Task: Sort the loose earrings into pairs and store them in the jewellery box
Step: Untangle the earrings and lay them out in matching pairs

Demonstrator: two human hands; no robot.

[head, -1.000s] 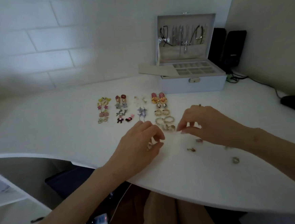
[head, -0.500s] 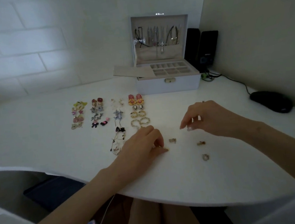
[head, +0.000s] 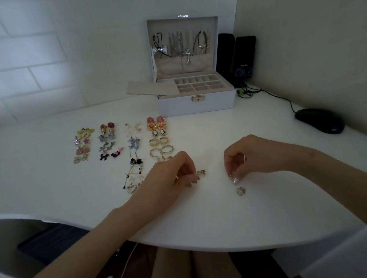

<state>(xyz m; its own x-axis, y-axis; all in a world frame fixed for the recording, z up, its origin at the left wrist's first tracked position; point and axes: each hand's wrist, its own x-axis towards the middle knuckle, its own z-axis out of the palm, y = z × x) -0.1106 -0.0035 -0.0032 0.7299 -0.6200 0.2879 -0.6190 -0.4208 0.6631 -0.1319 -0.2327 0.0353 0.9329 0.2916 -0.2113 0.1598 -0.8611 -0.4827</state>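
Observation:
Several earring pairs lie in columns on the white desk, from the yellow and pink ones (head: 83,144) at the left to the gold hoops (head: 159,140) at the right. My left hand (head: 172,174) has curled fingers touching a small gold earring (head: 201,173) on the desk. My right hand (head: 252,155) pinches another small gold earring (head: 232,177) with its fingertips against the desk. One loose gold earring (head: 241,191) lies just in front of it. The white jewellery box (head: 197,103) stands open at the back, its tray compartments showing nothing inside.
Necklaces hang inside the box lid (head: 184,46). Two black speakers (head: 237,57) stand behind the box, with a cable running to a black mouse (head: 319,120) at the right. The desk's curved front edge (head: 208,246) is close to my legs.
The view has shifted right. My right hand has dropped to the desk and closed its fingertips on a loose earring. My left hand stays by the other small earring.

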